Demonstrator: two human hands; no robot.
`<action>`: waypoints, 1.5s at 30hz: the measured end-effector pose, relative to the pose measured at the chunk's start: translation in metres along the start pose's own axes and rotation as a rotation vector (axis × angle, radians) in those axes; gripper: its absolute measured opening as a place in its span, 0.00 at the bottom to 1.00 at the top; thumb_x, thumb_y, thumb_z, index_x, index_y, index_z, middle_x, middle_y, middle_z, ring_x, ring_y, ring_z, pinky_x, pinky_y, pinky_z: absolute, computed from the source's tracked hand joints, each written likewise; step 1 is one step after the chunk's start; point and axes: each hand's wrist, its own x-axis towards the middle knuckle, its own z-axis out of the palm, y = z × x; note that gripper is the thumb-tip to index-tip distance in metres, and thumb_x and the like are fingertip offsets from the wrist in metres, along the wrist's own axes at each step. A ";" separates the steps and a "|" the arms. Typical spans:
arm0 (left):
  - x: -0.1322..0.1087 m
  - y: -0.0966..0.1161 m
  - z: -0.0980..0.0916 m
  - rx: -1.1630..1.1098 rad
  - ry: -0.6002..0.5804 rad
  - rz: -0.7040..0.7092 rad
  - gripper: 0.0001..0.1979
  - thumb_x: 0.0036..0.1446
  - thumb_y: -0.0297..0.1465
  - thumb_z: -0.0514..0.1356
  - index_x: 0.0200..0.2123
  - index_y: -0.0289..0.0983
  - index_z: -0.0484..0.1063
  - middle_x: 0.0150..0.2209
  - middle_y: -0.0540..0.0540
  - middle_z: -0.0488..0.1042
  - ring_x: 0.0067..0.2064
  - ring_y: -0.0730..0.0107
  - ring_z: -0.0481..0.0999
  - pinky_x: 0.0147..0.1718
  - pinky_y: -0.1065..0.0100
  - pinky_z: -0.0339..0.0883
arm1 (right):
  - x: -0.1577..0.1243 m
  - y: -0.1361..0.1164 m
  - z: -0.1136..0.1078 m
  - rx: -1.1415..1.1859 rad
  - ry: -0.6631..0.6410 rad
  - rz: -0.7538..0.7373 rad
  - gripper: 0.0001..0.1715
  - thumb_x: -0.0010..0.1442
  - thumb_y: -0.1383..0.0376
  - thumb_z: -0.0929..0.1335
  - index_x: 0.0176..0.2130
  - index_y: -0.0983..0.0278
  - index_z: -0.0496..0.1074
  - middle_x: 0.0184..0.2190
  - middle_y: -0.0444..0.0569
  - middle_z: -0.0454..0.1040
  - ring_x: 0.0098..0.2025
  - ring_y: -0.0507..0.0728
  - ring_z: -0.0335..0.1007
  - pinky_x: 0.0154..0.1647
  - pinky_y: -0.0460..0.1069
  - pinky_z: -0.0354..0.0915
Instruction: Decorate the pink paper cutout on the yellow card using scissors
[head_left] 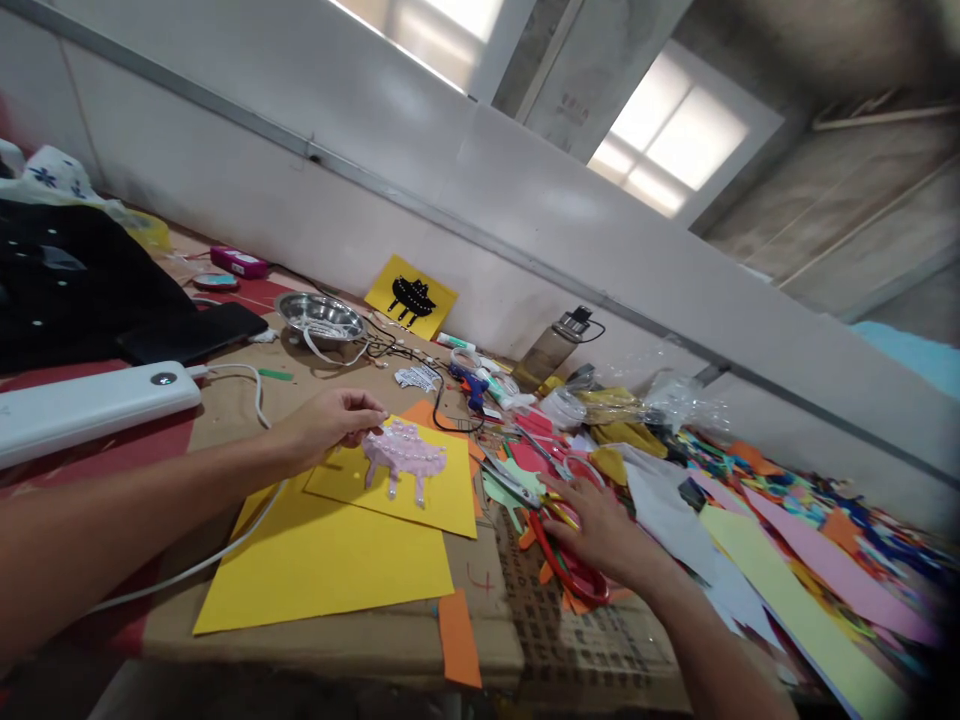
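Note:
My left hand [341, 425] has its fingers pinched at the top left corner of a small yellow card [450, 505]. A pink cut-out [409, 455] dotted with pearl-like beads lies on that card. Beneath it is a larger yellow sheet [322, 580]. On the right, my right hand [589, 515] is over red-handled scissors [574, 580], its fingers apart around a yellow item; whether it grips anything is unclear. Metal blades [510, 478] lie just left of its fingertips, over a pale green paper cut-out [521, 510].
A white power bank [97, 405] with a cable, a steel bowl [322, 318] and a yellow card with a black cut-out [412, 297] stand farther back. A blue glue gun [470, 388] and a bottle [551, 350] are behind; paper scraps [810, 490] pile up rightward.

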 end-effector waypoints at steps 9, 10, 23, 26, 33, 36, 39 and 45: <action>-0.001 0.005 0.001 -0.009 -0.001 0.001 0.09 0.43 0.32 0.63 0.25 0.32 0.69 0.21 0.49 0.70 0.19 0.82 0.58 0.18 0.75 0.49 | 0.042 -0.040 0.004 0.166 0.160 -0.044 0.11 0.56 0.66 0.63 0.35 0.66 0.74 0.34 0.52 0.75 0.38 0.57 0.69 0.41 0.50 0.62; -0.002 0.006 0.002 -0.009 0.006 -0.005 0.09 0.42 0.32 0.63 0.25 0.32 0.69 0.21 0.49 0.70 0.18 0.82 0.58 0.18 0.75 0.49 | 0.045 -0.041 0.006 0.164 0.144 -0.049 0.10 0.56 0.66 0.63 0.34 0.65 0.74 0.33 0.51 0.75 0.37 0.56 0.69 0.40 0.50 0.62; 0.001 0.002 0.001 -0.019 -0.008 -0.026 0.08 0.43 0.32 0.63 0.24 0.32 0.68 0.21 0.49 0.69 0.18 0.82 0.58 0.17 0.77 0.48 | 0.046 -0.039 0.012 0.294 0.196 0.050 0.13 0.55 0.66 0.61 0.29 0.67 0.73 0.24 0.48 0.75 0.26 0.54 0.69 0.29 0.47 0.61; 0.001 0.001 0.001 -0.028 -0.009 -0.023 0.08 0.43 0.31 0.63 0.24 0.32 0.68 0.20 0.49 0.69 0.18 0.82 0.58 0.17 0.76 0.48 | 0.045 -0.051 0.006 0.407 0.258 0.022 0.15 0.56 0.61 0.61 0.31 0.66 0.73 0.26 0.48 0.76 0.27 0.55 0.70 0.29 0.47 0.63; 0.001 0.001 0.001 -0.036 -0.003 -0.031 0.08 0.42 0.31 0.63 0.24 0.32 0.68 0.21 0.49 0.70 0.19 0.82 0.58 0.18 0.76 0.49 | 0.058 -0.103 0.010 0.410 0.382 -0.332 0.10 0.57 0.67 0.63 0.29 0.64 0.72 0.28 0.48 0.73 0.33 0.53 0.68 0.36 0.47 0.62; 0.002 0.001 0.000 -0.035 0.007 -0.030 0.09 0.42 0.31 0.64 0.24 0.32 0.68 0.21 0.49 0.70 0.19 0.82 0.59 0.18 0.76 0.49 | 0.065 -0.109 0.017 0.379 0.397 -0.382 0.10 0.58 0.68 0.62 0.29 0.64 0.72 0.28 0.48 0.72 0.33 0.53 0.67 0.36 0.46 0.61; 0.003 0.000 0.000 -0.018 0.009 -0.033 0.09 0.42 0.32 0.63 0.24 0.32 0.69 0.21 0.49 0.70 0.19 0.81 0.59 0.18 0.76 0.50 | 0.069 -0.107 0.023 0.356 0.419 -0.424 0.10 0.59 0.67 0.62 0.30 0.64 0.71 0.29 0.48 0.72 0.32 0.53 0.66 0.35 0.46 0.61; 0.003 -0.001 0.001 -0.014 -0.001 -0.040 0.08 0.43 0.32 0.63 0.24 0.32 0.68 0.21 0.49 0.70 0.19 0.82 0.59 0.18 0.76 0.49 | 0.070 -0.106 0.028 0.245 0.387 -0.471 0.11 0.60 0.66 0.61 0.32 0.65 0.72 0.31 0.51 0.71 0.35 0.54 0.66 0.37 0.47 0.61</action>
